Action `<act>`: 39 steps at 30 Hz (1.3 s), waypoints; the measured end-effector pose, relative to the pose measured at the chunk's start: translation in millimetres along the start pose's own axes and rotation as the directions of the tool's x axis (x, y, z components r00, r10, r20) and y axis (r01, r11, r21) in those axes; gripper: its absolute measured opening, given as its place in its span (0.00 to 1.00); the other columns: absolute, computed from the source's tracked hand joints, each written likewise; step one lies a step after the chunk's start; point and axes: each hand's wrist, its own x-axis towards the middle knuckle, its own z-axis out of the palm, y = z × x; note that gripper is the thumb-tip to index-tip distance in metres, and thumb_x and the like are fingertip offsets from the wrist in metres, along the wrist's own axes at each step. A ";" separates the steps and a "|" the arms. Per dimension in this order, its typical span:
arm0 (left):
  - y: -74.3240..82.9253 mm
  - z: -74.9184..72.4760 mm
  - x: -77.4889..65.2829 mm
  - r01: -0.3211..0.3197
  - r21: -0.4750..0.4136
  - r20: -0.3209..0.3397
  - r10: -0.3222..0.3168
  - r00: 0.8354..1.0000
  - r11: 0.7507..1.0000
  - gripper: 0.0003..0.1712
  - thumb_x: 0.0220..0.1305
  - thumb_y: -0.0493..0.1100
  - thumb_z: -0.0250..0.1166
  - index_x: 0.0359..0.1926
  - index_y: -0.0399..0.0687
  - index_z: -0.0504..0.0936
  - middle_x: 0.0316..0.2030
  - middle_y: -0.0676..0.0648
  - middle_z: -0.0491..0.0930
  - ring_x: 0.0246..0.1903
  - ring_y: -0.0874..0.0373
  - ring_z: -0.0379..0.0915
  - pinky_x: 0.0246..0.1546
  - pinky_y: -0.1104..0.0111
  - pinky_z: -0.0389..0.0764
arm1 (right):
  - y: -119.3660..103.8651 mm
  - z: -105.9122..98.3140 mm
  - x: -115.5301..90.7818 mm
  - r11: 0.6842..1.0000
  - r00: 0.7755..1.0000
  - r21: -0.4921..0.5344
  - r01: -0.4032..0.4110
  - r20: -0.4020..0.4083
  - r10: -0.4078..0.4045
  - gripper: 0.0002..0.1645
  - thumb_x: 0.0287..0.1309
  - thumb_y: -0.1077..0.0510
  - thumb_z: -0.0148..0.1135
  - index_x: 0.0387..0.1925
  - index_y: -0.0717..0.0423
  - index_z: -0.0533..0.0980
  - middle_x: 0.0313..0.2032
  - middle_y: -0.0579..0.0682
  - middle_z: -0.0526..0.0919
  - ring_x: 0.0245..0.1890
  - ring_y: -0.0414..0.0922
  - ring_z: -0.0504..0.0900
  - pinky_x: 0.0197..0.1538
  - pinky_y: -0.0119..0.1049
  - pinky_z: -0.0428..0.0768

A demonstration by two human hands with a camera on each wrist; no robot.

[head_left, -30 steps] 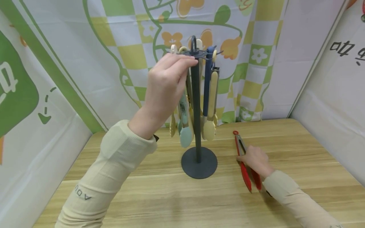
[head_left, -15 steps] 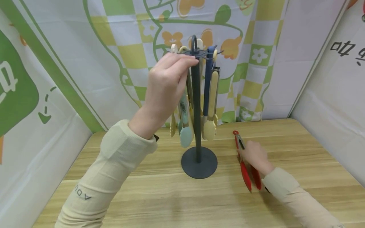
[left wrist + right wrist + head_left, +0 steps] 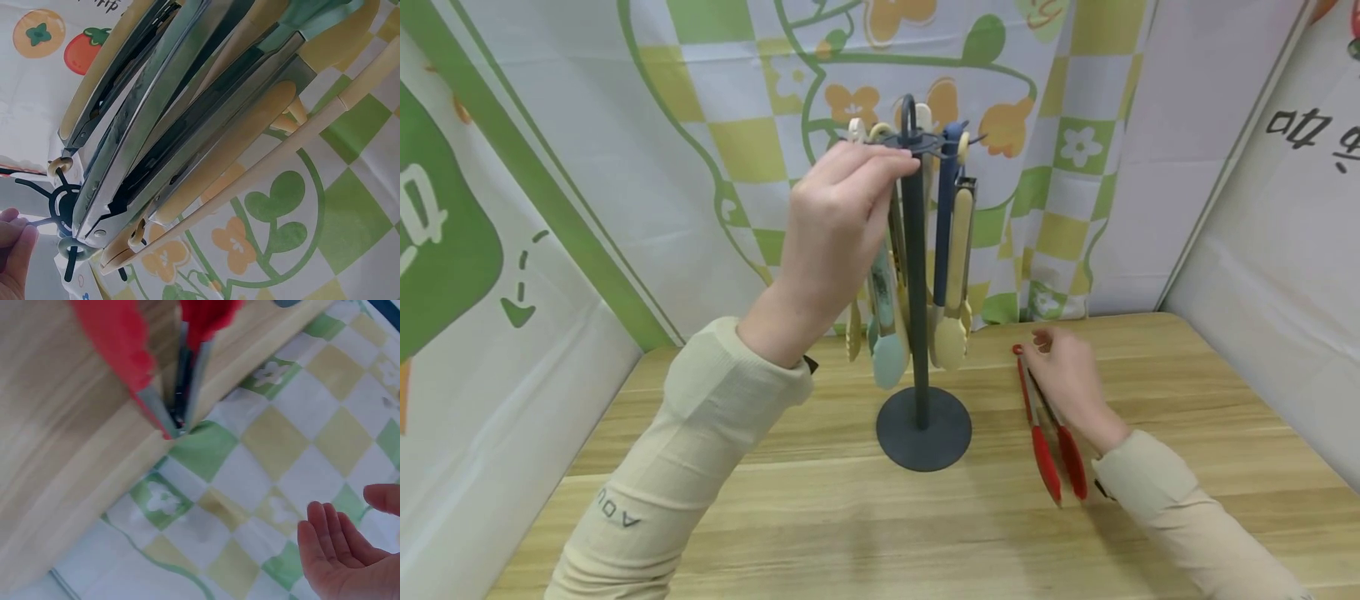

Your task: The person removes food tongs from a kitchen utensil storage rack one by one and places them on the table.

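Observation:
A dark utensil rack (image 3: pixel 915 283) stands on the table, with several kitchen tongs hanging from its hooks. My left hand (image 3: pixel 838 204) is raised at its top. In the left wrist view, its thumb and finger pinch one of the hooks (image 3: pixel 40 221). Among the hanging tongs are a mint-green pair (image 3: pixel 889 358) and a cream pair (image 3: pixel 952 342). To the right of the base lies a pair of red-tipped tongs (image 3: pixel 1045 460), arms slightly spread. My right hand (image 3: pixel 1063 375) hovers over their ring end; the right wrist view shows its fingers loosely extended, holding nothing.
The round rack base (image 3: pixel 895 450) rests on the wooden table (image 3: pixel 820 525). A checked, patterned curtain (image 3: pixel 737 142) hangs right behind the table's back edge, and printed white walls close in both sides.
My right hand has come off the red tongs' arms and moved towards the back, above their ring end. The tongs lie almost as before. The left hand keeps its place.

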 end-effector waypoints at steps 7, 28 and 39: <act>0.3 0.3 -0.2 0.005 -0.012 -0.009 -0.006 1.000 1.000 0.11 0.59 0.24 0.53 0.33 0.31 0.82 0.32 0.39 0.82 0.34 0.49 0.77 0.45 0.74 0.75 | -21.0 -2.9 -2.4 0.994 0.992 0.061 0.094 -0.096 -0.088 0.18 0.58 0.58 0.55 0.44 0.68 0.75 0.42 0.63 0.79 0.40 0.56 0.78 0.45 0.48 0.76; -1.6 -0.8 -2.6 0.026 0.001 -0.044 -0.026 0.999 1.000 0.12 0.60 0.25 0.52 0.32 0.32 0.83 0.31 0.39 0.82 0.32 0.49 0.77 0.41 0.72 0.77 | -68.8 -6.4 -14.0 0.934 0.950 0.222 0.280 -0.203 -0.236 0.18 0.56 0.60 0.60 0.47 0.65 0.74 0.43 0.59 0.78 0.43 0.53 0.79 0.37 0.46 0.81; -5.9 -2.5 -4.3 0.041 0.015 -0.039 -0.040 0.998 0.999 0.10 0.61 0.27 0.54 0.32 0.32 0.83 0.31 0.39 0.82 0.33 0.49 0.78 0.42 0.72 0.77 | -79.7 -3.8 -16.0 0.900 0.925 0.257 0.352 -0.242 -0.292 0.22 0.54 0.61 0.62 0.48 0.69 0.72 0.43 0.60 0.77 0.44 0.50 0.76 0.49 0.41 0.77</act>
